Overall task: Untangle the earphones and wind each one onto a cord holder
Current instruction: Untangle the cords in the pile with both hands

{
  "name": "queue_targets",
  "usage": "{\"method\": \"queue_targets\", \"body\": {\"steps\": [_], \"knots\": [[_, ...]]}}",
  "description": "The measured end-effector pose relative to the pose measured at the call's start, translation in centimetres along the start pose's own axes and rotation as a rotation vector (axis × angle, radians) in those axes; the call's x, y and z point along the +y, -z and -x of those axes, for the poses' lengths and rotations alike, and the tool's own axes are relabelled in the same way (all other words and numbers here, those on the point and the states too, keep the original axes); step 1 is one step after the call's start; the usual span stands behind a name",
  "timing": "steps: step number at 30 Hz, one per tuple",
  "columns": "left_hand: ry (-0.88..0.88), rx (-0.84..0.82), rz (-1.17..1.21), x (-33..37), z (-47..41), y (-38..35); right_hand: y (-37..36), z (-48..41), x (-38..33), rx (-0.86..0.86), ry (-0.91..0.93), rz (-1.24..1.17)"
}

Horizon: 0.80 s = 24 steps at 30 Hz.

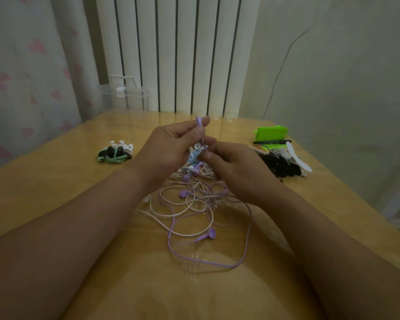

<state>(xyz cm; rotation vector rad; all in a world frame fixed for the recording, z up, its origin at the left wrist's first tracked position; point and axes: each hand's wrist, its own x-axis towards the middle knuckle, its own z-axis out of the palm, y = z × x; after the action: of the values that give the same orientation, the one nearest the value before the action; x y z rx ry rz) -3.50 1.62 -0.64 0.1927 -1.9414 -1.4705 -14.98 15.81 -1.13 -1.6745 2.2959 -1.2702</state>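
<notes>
A tangle of purple earphones point(209, 234) and white earphones point(185, 211) lies on the yellow table point(56, 181) below my hands. My left hand point(171, 148) pinches the upper end of the purple cord, with a purple piece point(198, 121) sticking up above its fingertips. My right hand point(231, 162) pinches the same purple cord just below, beside the left fingertips. The cord hangs from there into the pile and loops toward me. At the left sit green earphones wound on a holder point(114, 155), with white cord holders point(123, 145) behind them.
A clear plastic box point(125, 95) stands at the table's back left. At the right lie a green holder point(271, 132), a black pen point(271, 142), a black bundle point(281, 166) and a white spoon-shaped piece point(298, 158). Behind the table is a white radiator point(171, 54).
</notes>
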Motion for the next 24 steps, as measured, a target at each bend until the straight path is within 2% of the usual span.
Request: {"method": "queue_targets", "body": {"steps": [5, 9, 16, 20, 24], "knots": [[-0.115, -0.052, -0.367, -1.0, 0.1, 0.2, 0.5, -0.1, 0.3, 0.06, -0.002, 0.037], [-0.114, -0.156, -0.484, -0.6, 0.2, 0.5, 1.2, -0.3, 0.3, 0.148, -0.014, 0.002], [-0.095, -0.338, -0.552, 0.0, 0.4, 0.3, 2.2, -0.3, 0.0, 0.211, -0.058, -0.36], [-0.066, -0.399, -0.389, 0.7, 0.6, 0.6, 2.6, -0.4, 0.1, 0.242, -0.062, -0.435], [0.078, -0.43, 0.119, 1.4, 0.6, 0.3, 2.5, -0.6, 0.6, 0.226, -0.074, -0.493]]}}
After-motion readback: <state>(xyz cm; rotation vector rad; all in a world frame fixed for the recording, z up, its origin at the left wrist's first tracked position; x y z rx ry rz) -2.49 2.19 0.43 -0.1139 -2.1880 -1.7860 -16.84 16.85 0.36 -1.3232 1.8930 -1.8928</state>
